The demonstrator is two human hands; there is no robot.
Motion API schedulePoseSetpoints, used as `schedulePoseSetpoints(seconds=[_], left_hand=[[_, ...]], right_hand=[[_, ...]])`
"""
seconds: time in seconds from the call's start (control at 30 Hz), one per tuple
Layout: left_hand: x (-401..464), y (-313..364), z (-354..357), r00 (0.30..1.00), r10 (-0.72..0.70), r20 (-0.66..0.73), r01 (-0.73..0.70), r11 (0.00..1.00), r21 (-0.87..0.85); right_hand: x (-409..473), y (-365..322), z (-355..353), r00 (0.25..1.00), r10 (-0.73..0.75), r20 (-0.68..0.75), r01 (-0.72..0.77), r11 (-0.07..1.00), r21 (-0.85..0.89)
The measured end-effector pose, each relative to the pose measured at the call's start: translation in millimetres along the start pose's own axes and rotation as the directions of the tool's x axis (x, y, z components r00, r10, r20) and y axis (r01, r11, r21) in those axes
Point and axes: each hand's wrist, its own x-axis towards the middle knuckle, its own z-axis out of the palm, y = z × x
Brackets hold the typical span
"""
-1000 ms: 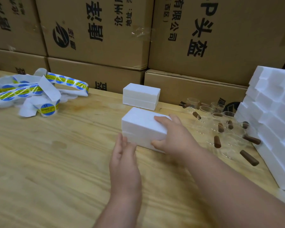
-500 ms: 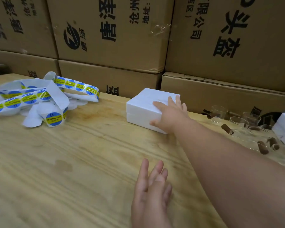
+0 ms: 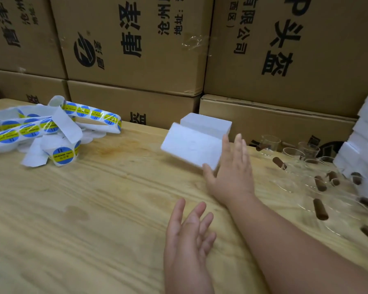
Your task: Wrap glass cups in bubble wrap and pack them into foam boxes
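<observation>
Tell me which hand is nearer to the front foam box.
Right. The right hand touches the front foam box at its right end; the left hand hangs open well below it, nearer the camera.

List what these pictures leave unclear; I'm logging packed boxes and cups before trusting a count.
- Near foam box, head view: closed, so its contents are hidden; motion blur hides whether the right hand touches it.
- Far foam box: its front is hidden by the near one.
- Glass cups: clear, overlapping and blurred, so uncountable.
- Foam stack: cut off by the right edge.
- Sticker roll: print too small to read.
</observation>
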Motion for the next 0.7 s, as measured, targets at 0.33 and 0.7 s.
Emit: schedulePoseSetpoints(seconds=[0.33, 0.7], left_hand=[[-12, -3, 3, 0.998, 0.056, -0.001, -0.056, 0.997, 0.059], [1, 9, 0, 1.000, 0.003, -0.011, -0.003, 1.000, -0.017]], right_hand=[[-34, 0, -26, 0.986, -0.125, 0.111, 0.122, 0.992, 0.026], [-5, -53, -22, 0.791, -0.501, 0.351, 0.402, 0.858, 0.319]])
